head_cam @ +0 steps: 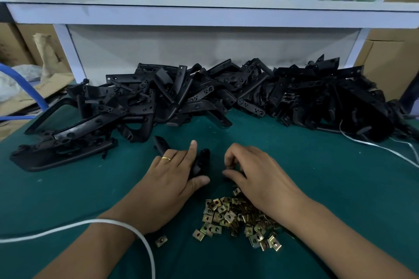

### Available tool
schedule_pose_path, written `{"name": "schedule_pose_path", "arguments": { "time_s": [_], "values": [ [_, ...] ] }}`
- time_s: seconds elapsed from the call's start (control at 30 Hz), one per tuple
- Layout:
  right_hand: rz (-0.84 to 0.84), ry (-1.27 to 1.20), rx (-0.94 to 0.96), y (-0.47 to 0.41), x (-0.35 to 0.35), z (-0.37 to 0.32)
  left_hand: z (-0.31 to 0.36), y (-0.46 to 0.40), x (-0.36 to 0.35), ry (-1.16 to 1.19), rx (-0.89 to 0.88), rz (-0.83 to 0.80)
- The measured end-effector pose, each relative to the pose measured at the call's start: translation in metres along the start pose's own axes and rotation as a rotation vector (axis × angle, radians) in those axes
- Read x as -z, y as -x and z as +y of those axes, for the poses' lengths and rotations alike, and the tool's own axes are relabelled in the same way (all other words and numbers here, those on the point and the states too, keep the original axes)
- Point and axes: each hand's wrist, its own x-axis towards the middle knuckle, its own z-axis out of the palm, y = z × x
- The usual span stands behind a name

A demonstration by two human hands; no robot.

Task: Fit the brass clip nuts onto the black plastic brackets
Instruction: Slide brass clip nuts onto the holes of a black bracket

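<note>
My left hand (174, 176) holds a black plastic bracket (200, 161) against the green mat, thumb under it and index finger stretched out along it. My right hand (256, 174) has its fingers curled at the bracket's right end, pinching something small and dark that I cannot make out. A heap of brass clip nuts (235, 217) lies just below both hands, partly under my right wrist. One stray clip nut (161, 240) lies to the left of the heap.
A long pile of black brackets (204, 95) runs along the back of the green mat (317, 188). Larger black frames (63, 149) lie at the left. A white cord (127, 226) crosses my left forearm. A white shelf (204, 16) hangs above.
</note>
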Motion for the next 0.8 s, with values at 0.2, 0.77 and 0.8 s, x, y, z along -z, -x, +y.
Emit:
{"name": "schedule_pose_path", "arguments": {
  "time_s": [0.2, 0.77, 0.8],
  "values": [
    [0.144, -0.245, -0.029, 0.000, -0.001, 0.000, 0.003, -0.003, -0.001, 0.038, 0.215, 0.047],
    [0.284, -1.123, -0.296, -0.003, -0.008, -0.004, 0.001, 0.005, 0.010, 0.553, 0.055, 0.244],
    [0.289, -1.184, -0.307, -0.003, -0.007, -0.006, 0.002, 0.005, 0.009, 0.550, 0.037, 0.256]
  ]
}}
